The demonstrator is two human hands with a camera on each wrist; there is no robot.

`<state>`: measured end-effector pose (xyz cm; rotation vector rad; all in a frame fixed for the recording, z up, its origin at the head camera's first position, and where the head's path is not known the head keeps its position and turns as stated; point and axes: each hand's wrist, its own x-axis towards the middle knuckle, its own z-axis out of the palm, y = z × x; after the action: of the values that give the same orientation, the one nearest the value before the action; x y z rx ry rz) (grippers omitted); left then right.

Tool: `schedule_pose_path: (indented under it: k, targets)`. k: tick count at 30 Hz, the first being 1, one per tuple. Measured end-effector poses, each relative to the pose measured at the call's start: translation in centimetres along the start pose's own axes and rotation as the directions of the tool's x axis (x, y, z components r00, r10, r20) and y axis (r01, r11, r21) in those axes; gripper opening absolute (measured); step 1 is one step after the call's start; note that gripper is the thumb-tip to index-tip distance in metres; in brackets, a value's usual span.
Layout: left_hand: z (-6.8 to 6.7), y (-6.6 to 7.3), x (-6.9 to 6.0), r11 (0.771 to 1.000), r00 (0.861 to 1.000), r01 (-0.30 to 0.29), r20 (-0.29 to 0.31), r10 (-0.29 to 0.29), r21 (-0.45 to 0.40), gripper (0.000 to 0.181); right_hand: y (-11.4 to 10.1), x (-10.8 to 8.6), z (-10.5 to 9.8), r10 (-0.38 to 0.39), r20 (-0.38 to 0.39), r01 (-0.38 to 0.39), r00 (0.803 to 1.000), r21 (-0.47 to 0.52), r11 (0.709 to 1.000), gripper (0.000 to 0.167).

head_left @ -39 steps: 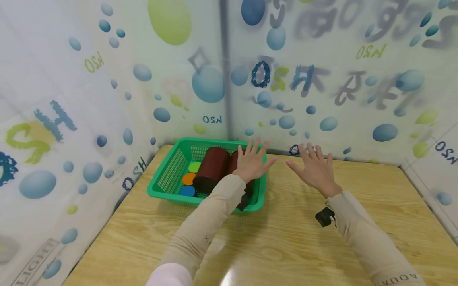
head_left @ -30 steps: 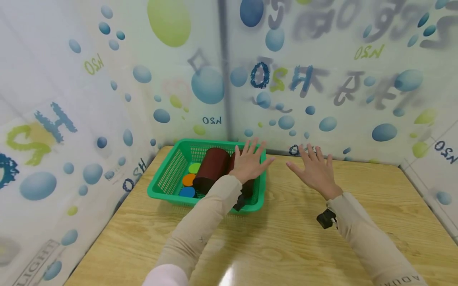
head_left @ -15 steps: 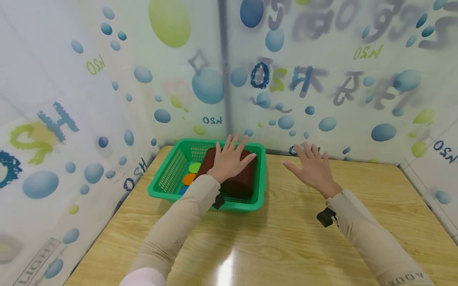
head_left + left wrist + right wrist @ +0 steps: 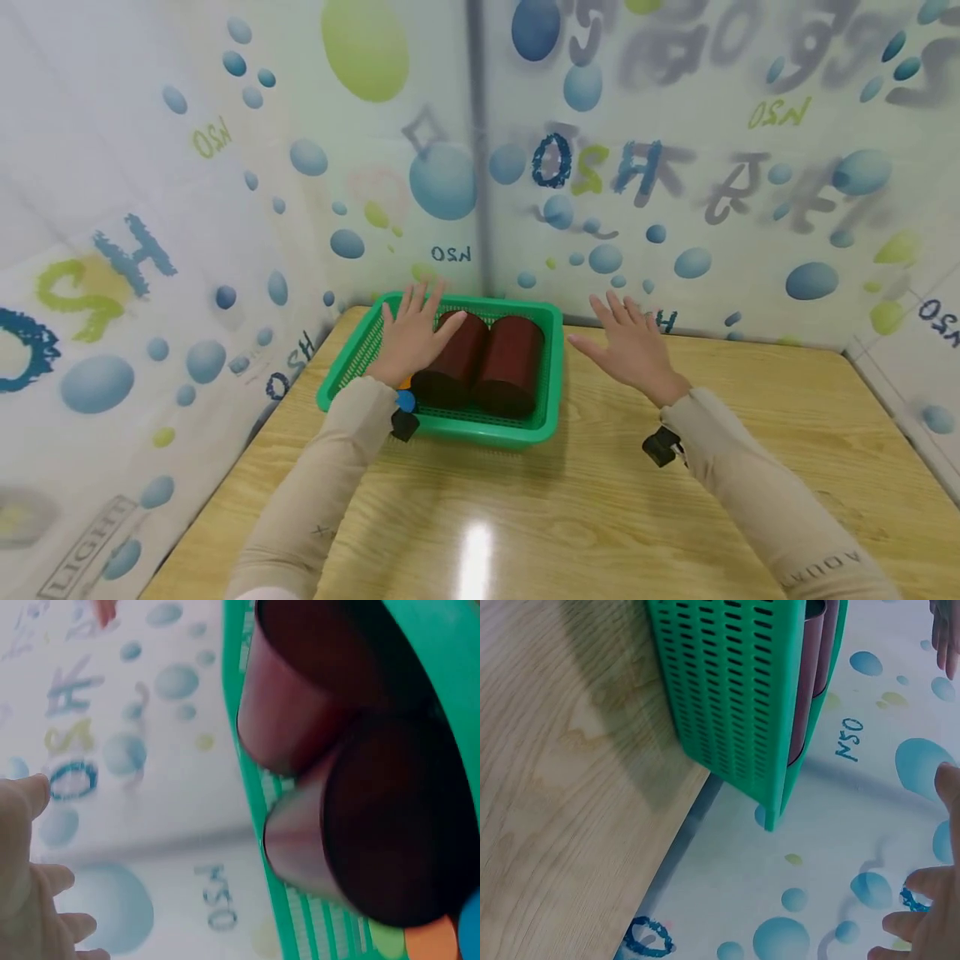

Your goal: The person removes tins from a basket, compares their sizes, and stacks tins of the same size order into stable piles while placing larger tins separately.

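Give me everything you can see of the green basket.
The green basket is rectangular, apparently plastic, with a smooth rim and slotted walls. It stands upright on the wooden table, open side up, near the printed backdrop. Two dark red cylinders lie inside, side by side, toward its right; lime, orange and blue round pieces show at its left. The left hand hides part of its left side in the head view; whether it touches the rim is unclear.

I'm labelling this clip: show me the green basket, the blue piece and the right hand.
Green basket [image 4: 487, 431]: head view, front rim.
Blue piece [image 4: 406, 401]: head view, its visible face.
Right hand [image 4: 635, 353]: head view, back of hand.
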<state>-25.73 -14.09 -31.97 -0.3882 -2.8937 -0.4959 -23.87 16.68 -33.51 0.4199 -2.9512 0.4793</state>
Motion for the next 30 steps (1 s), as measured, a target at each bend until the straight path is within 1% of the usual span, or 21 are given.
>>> schedule_pose_path:
  k: [4,7,13,17,21,23,26,30]
  targets:
    - [-1.1,-2.2,-0.5,0.999,0.999,0.044,-0.001,-0.044,-0.023,0.071,-1.1,0.7,0.1,-0.024,0.010,0.024,1.000,0.031,0.999,0.080]
    - [-1.6,-3.8,-0.9,0.996,0.997,0.075,0.004,-0.075,-0.039,0.072,-1.7,1.3,0.3,-0.038,0.017,0.037,0.999,0.056,0.998,0.080]
    - [-1.9,-6.7,-1.5,0.993,0.993,0.116,-0.001,-0.116,-0.007,0.073,-2.7,2.4,1.0,-0.054,0.030,0.051,0.998,0.101,0.994,0.079]
    - [-2.1,-8.5,-1.9,0.992,0.992,0.125,0.016,-0.124,-0.033,0.073,-3.2,3.2,1.5,-0.064,0.037,0.059,0.997,0.122,0.991,0.080]
    - [-2.3,-10.4,-2.0,0.990,0.990,0.132,0.054,-0.129,-0.047,0.075,-3.8,3.7,1.9,-0.049,0.044,0.041,0.998,0.177,0.983,0.081]
    - [-2.4,-11.3,-2.0,0.988,0.987,0.139,0.086,-0.133,-0.063,0.077,-4.2,3.9,2.1,-0.037,0.045,0.028,0.998,0.204,0.979,0.082]
    - [-2.7,-12.4,-2.1,0.981,0.979,0.157,0.149,-0.139,-0.116,0.079,-4.6,4.3,2.4,-0.032,0.038,0.023,0.999,0.229,0.973,0.085]
    - [-3.0,-13.7,-2.1,0.962,0.966,0.182,0.218,-0.136,-0.204,0.077,-5.0,4.7,3.0,-0.029,0.040,0.018,0.999,0.243,0.970,0.085]
